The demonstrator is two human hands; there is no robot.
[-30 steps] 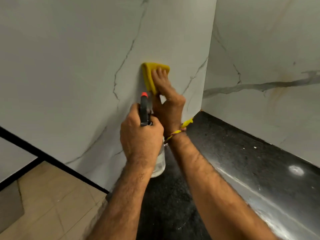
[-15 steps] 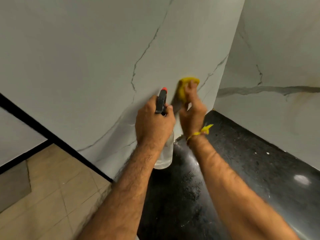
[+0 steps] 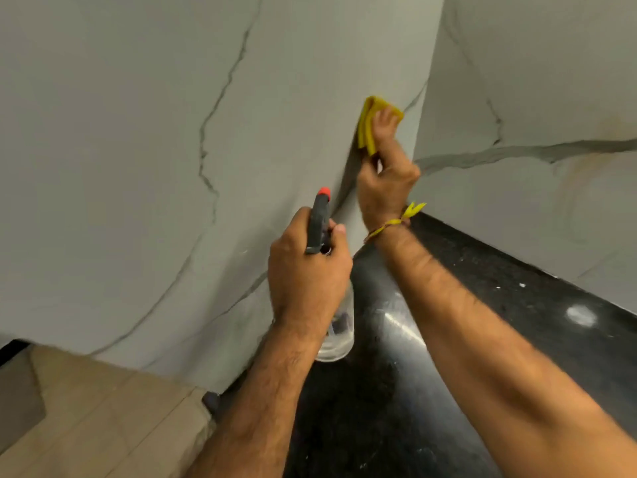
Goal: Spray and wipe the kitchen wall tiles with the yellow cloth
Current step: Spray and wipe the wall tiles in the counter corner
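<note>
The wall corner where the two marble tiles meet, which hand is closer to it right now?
Right. The right hand presses the yellow cloth on the wall tile just beside the corner. The left hand grips the spray bottle lower down, farther from it.

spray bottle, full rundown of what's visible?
The spray bottle has a clear plastic body, a dark grey spray head and a red-orange nozzle tip aimed up at the wall tiles. It is upright, slightly tilted, above the black counter. The left hand grips its neck, hiding the trigger. Contents cannot be judged.
</note>
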